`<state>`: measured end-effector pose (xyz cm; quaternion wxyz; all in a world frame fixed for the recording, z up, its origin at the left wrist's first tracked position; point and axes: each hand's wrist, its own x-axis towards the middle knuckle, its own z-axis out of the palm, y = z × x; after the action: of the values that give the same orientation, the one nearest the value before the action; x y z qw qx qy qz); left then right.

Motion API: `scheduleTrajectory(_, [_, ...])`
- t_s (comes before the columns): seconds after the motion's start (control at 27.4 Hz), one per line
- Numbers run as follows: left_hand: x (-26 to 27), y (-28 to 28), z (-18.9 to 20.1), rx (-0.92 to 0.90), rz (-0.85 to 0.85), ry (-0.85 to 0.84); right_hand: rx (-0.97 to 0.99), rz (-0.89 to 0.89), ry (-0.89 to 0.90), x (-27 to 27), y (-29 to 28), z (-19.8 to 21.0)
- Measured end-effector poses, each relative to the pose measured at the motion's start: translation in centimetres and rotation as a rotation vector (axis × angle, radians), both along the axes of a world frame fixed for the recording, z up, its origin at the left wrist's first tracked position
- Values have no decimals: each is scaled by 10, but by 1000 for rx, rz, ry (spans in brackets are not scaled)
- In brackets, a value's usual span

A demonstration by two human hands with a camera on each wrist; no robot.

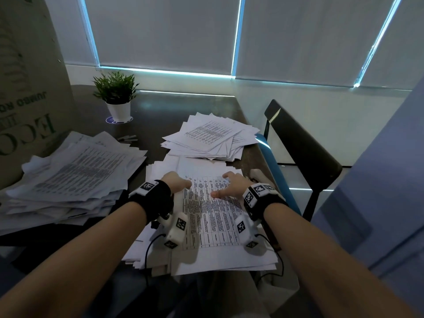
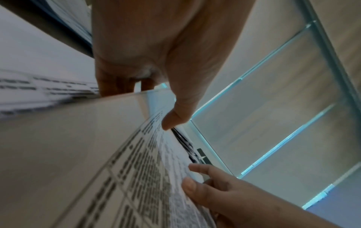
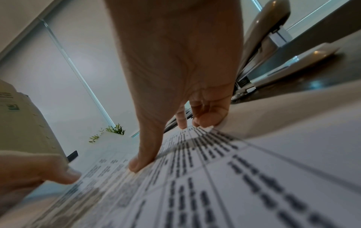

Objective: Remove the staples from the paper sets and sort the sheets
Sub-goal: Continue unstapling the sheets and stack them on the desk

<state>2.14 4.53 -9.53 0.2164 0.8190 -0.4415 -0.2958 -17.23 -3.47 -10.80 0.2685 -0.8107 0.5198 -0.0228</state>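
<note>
Left hand (image 1: 177,180) pinches the printed sheet's (image 1: 213,216) top edge; right hand (image 1: 231,185) presses it flat, fingers spread

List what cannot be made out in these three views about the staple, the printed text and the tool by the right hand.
- Staple: none visible in any view; the left hand and right hand cover the top sheet at its far edge.
- Printed text: too blurred to read in all views.
- Stapler-like tool: the right hand hides part of it in the right wrist view; only a sliver shows in the head view.
</note>
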Motion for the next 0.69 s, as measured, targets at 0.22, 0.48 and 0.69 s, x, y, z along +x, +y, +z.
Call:
scheduleTrajectory(0.22, [-13,4,-4,-135,-78,418,-5,4,-40,0,-1,-3])
scheduleTrajectory(0.48, [24,8,8,-479,84,536,-77,-85,-295,-7,-20,18])
scheduleTrajectory(0.69, [54,-20,47,-828,180,717,238,-61,-570,-6,-21,35])
